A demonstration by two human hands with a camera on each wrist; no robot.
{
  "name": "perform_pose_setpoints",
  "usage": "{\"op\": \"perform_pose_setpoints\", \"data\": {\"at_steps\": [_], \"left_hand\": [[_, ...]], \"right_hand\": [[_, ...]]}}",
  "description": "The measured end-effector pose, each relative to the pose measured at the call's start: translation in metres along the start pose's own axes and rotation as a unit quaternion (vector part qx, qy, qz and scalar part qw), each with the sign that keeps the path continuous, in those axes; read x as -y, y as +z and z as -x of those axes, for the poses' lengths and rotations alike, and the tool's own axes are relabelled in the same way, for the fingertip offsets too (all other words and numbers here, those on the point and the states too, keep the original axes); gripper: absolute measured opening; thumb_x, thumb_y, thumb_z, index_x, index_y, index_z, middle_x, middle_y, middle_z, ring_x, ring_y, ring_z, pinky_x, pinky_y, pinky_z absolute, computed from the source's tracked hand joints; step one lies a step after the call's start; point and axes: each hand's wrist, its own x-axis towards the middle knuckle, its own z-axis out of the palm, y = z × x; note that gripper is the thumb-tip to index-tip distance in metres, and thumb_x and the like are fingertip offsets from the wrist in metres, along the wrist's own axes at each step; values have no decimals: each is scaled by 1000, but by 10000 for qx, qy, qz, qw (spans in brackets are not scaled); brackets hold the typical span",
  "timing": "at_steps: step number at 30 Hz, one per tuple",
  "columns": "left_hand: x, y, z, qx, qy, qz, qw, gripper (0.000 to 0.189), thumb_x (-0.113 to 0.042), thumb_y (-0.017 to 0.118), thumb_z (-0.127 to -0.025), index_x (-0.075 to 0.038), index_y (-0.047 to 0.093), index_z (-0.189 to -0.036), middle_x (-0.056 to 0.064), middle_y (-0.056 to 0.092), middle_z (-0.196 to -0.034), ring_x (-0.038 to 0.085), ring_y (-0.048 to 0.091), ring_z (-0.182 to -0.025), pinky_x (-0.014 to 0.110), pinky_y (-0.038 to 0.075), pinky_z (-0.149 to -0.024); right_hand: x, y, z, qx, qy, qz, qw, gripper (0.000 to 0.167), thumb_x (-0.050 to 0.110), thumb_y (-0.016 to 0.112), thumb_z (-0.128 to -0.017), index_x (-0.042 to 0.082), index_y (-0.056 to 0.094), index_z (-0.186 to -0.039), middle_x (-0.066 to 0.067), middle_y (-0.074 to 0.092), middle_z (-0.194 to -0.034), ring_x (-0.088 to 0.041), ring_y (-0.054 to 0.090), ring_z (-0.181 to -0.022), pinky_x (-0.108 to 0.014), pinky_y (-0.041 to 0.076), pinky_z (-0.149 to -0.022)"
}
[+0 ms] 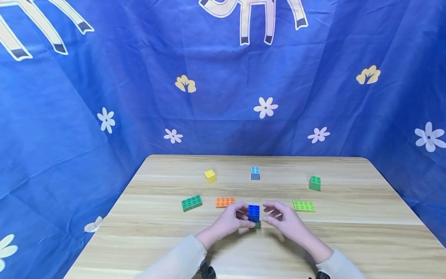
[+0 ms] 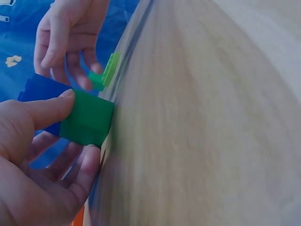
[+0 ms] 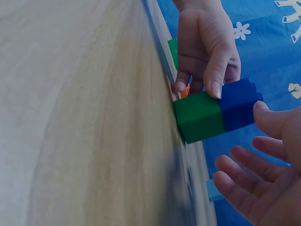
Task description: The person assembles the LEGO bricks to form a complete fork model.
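Note:
A dark blue building block [image 1: 253,214] sits on top of a green building block [image 2: 88,117], and the two make an upright stack on the table. My left hand [image 1: 231,219] holds this stack from the left side, its thumb near the seam between the colours and its fingers around the far side. To the right of the stack is my right hand [image 1: 283,220], fingers relaxed and spread. In the right wrist view its thumb [image 3: 273,120] appears close to the blue block's studded end; whether it touches, I cannot tell.
Behind the hands lie a long green block [image 1: 191,203], a flat orange block [image 1: 224,202] and a flat lime block [image 1: 304,206]. Farther back stand a yellow block [image 1: 210,176], a light blue block [image 1: 255,173] and another green block [image 1: 314,183]. A blue patterned cloth [image 1: 223,124] hangs around the table.

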Motion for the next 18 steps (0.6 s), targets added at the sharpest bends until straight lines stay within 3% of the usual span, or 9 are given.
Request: {"op": "perform_pose_setpoints", "data": {"at_steps": [10, 18], "left_hand": [[5, -19, 11, -91, -102, -56, 9999, 44, -22, 80, -71, -8, 61, -107, 1, 61, -93, 18, 57, -85, 33, 49, -76], [14, -33, 20, -309, 1, 169, 9994, 46, -16, 80, -72, -2, 59, -110, 6, 61, -96, 21, 58, -87, 31, 50, -75]], "right_hand": [[-8, -6, 5, -126, 88, 85, 9998, 41, 23, 71, -81, 1, 60, -114, -9, 65, -100, -14, 61, -83, -25, 51, -71], [-12, -14, 10, -269, 26, 194, 9994, 38, 21, 71, -81, 3, 61, -112, -5, 65, -97, -12, 61, -81, -26, 52, -72]]}}
